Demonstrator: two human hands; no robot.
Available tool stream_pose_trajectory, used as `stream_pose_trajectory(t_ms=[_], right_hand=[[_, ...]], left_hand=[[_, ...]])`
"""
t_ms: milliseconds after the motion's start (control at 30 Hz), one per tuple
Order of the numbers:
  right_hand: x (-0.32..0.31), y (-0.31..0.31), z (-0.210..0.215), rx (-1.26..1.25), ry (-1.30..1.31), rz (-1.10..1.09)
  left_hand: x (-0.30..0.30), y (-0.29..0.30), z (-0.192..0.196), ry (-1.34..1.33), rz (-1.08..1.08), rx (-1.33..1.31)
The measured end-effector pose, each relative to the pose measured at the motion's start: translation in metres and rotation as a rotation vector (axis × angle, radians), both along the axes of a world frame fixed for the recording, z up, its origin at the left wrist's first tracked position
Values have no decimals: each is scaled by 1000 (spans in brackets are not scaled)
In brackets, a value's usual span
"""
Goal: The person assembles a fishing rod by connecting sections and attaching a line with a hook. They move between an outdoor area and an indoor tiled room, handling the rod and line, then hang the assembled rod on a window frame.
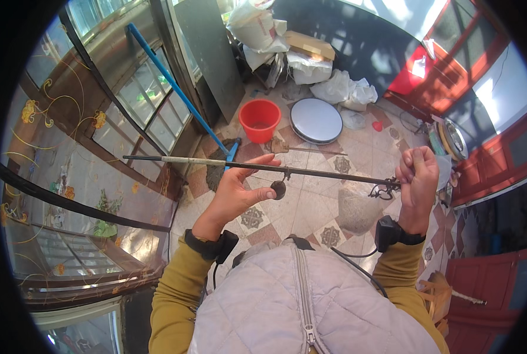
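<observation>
A long thin steelyard (334, 176) stretches level across in front of my chest, its far left part paler than the dark rest. My right hand (418, 180) is closed at its right end, beside a tangle of dark metal hooks (384, 190). Exactly which part the right fingers pinch is hidden. From the middle of the beam a small dark round weight (279, 189) hangs on a short loop. My left hand (240, 186) is open, fingers stretched behind the beam and thumb pointing at the weight; whether the thumb touches it I cannot tell.
On the tiled floor ahead stand a red bucket (260, 121) and a round white-topped object (316, 121). A blue-handled squeegee or mop (178, 88) leans at the windows on the left. White sacks (343, 88) and a cardboard box (310, 45) are piled behind. Red doors (493, 153) line the right.
</observation>
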State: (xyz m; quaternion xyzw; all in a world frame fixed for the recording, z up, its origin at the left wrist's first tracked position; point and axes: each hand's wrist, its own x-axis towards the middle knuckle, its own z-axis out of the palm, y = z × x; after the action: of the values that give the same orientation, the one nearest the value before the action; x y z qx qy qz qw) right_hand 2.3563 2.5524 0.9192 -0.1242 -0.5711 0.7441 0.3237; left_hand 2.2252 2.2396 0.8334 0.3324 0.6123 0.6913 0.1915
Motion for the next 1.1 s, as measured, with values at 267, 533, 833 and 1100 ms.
stream_pose_trajectory(t_ms=[267, 533, 833, 1100], right_hand=[[2, 1, 1, 6, 6, -37], [4, 3, 0, -11, 12, -47], [2, 0, 2, -47, 37, -24], [-1, -5, 2, -17, 34, -19]], left_hand=[[9, 38, 32, -136, -77, 171], [10, 48, 39, -30, -38, 350], [12, 29, 33, -183, 59, 332], [13, 23, 26, -126, 45, 304]])
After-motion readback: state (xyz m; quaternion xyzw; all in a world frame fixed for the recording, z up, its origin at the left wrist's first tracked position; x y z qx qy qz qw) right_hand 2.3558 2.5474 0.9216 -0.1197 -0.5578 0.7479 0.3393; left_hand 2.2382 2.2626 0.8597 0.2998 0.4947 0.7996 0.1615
